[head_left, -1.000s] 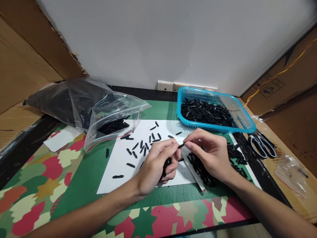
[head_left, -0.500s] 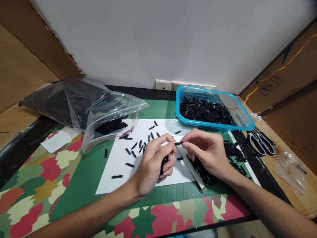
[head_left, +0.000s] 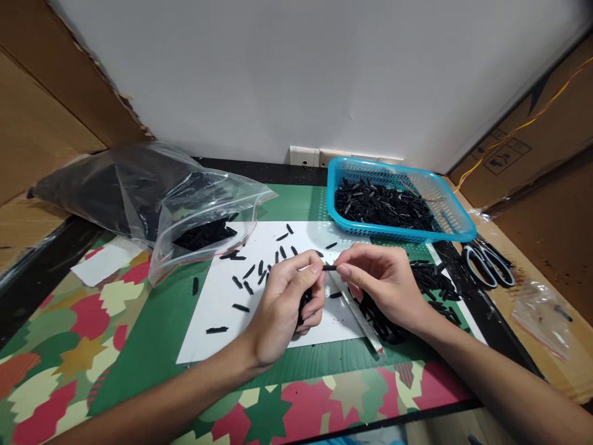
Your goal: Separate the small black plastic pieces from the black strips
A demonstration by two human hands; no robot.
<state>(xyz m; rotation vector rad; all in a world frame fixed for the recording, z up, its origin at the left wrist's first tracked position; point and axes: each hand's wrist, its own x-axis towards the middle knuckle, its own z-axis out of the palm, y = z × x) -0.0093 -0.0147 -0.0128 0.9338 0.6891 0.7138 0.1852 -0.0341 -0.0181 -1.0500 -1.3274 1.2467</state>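
Observation:
A small black strip-like piece (head_left: 329, 268) is stretched between my two hands above the white paper (head_left: 204, 337). My left hand (head_left: 290, 293) pinches one end of it between thumb and forefinger, while its curled lower fingers close around more black pieces (head_left: 304, 306). The other end sits between the thumb and fingertips of my right hand (head_left: 382, 281). Several loose black pieces (head_left: 241, 308) lie scattered on the paper to the left. Under and beside my right hand is a pile of similar pieces (head_left: 433, 278), partly hidden. What these pieces are exactly, I cannot tell.
A blue basket (head_left: 398, 235) full of black pieces stands at the back right. An open clear zip bag (head_left: 139, 191) of them lies back left. Scissors (head_left: 488, 266) and a small plastic bag (head_left: 544, 318) are at right. A narrow white strip (head_left: 364, 321) lies by the pile.
Both hands stay almost in place, still holding the black piece between them. A little more of the piece shows between the fingertips. The whole view has shifted slightly.

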